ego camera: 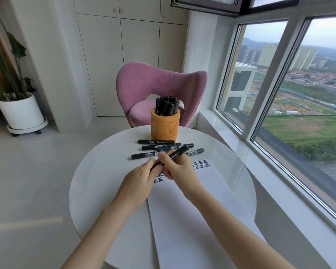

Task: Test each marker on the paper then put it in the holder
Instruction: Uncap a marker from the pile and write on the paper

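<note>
A light, stiff, smooth black marker (pixel 177 153) is gripped mid-barrel by the right hand (pixel 179 169), its cap end pinched by the left hand (pixel 142 178).

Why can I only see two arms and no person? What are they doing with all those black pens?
The camera sits on the person's head and looks down, so you see only their own arms. There is one picture, taken from there. The left hand and the right hand hold one black marker together over a sheet of white paper with test marks at its top. The paper lies on a round white table. Behind the hands lie more loose markers, waiting their turn. The orange holder already stands full of markers. A pink chair is behind the table.
</note>
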`<action>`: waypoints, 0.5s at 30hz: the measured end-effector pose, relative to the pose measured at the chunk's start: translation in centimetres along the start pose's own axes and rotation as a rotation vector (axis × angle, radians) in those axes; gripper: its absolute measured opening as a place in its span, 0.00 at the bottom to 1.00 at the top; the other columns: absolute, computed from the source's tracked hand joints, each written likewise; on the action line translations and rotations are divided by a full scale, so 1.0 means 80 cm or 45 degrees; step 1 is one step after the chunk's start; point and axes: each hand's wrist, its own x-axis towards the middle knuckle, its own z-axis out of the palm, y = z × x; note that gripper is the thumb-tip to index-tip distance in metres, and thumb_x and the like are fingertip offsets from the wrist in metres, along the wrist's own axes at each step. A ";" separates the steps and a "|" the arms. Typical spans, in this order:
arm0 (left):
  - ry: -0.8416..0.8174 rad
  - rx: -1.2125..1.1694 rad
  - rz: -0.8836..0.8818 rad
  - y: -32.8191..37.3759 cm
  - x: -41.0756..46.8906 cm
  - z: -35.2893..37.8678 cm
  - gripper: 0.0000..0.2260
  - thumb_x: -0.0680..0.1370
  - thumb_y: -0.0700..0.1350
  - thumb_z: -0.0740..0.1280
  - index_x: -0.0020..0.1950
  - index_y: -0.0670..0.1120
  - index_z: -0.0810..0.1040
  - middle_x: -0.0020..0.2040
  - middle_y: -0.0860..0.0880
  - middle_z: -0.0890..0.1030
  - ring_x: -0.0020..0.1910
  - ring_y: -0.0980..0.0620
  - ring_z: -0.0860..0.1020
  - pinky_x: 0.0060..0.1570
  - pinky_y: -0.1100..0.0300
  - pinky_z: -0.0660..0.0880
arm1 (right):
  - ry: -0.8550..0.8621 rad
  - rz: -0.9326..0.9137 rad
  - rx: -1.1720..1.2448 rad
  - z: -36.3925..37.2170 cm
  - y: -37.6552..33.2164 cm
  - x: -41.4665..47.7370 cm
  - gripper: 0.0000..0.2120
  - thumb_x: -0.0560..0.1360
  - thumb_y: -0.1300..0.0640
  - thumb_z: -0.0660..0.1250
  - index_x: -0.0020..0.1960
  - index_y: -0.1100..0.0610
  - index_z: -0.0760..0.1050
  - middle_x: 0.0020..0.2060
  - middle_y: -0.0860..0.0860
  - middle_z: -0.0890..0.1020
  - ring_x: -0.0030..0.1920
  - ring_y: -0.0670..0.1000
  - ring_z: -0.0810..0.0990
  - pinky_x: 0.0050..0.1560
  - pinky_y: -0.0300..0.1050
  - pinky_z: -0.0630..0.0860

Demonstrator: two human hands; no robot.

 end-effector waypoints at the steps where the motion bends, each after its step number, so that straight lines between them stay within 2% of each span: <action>1: 0.000 -0.003 -0.010 0.002 -0.002 0.000 0.10 0.81 0.51 0.54 0.48 0.50 0.73 0.36 0.55 0.77 0.37 0.55 0.73 0.38 0.58 0.69 | -0.021 -0.004 -0.009 0.000 -0.001 -0.001 0.11 0.80 0.62 0.61 0.39 0.62 0.71 0.27 0.55 0.65 0.26 0.48 0.60 0.27 0.38 0.57; 3: -0.008 -0.052 -0.037 0.003 -0.005 -0.002 0.10 0.81 0.51 0.56 0.41 0.52 0.70 0.29 0.54 0.73 0.31 0.55 0.70 0.32 0.60 0.64 | -0.049 -0.003 -0.036 -0.001 -0.002 -0.002 0.13 0.80 0.61 0.61 0.38 0.63 0.71 0.27 0.56 0.67 0.25 0.48 0.61 0.27 0.37 0.59; 7: -0.069 -0.259 -0.075 0.001 -0.008 -0.006 0.14 0.81 0.49 0.59 0.35 0.54 0.68 0.26 0.56 0.70 0.29 0.54 0.66 0.32 0.59 0.62 | -0.074 0.015 -0.042 -0.003 -0.002 -0.005 0.17 0.81 0.60 0.61 0.39 0.71 0.71 0.27 0.56 0.69 0.26 0.48 0.64 0.28 0.36 0.62; 12: -0.083 -0.404 -0.053 0.003 -0.011 -0.007 0.08 0.80 0.50 0.60 0.45 0.50 0.73 0.30 0.60 0.74 0.31 0.60 0.69 0.34 0.66 0.64 | 0.087 0.057 0.093 -0.004 -0.005 -0.007 0.10 0.78 0.62 0.63 0.38 0.62 0.71 0.27 0.57 0.67 0.26 0.50 0.63 0.28 0.40 0.58; 14: -0.042 -0.504 -0.078 -0.005 -0.014 -0.007 0.07 0.79 0.53 0.57 0.50 0.53 0.72 0.33 0.56 0.73 0.34 0.56 0.68 0.39 0.63 0.64 | 0.193 0.046 0.141 -0.013 -0.008 -0.005 0.09 0.76 0.62 0.63 0.39 0.65 0.74 0.24 0.59 0.70 0.23 0.52 0.67 0.24 0.39 0.59; 15: -0.013 -0.549 -0.093 -0.011 -0.015 -0.007 0.08 0.77 0.53 0.56 0.52 0.54 0.71 0.34 0.54 0.72 0.35 0.54 0.68 0.42 0.61 0.65 | 0.231 0.052 0.159 -0.019 -0.009 -0.004 0.09 0.76 0.61 0.64 0.41 0.65 0.76 0.24 0.60 0.75 0.23 0.54 0.73 0.24 0.39 0.60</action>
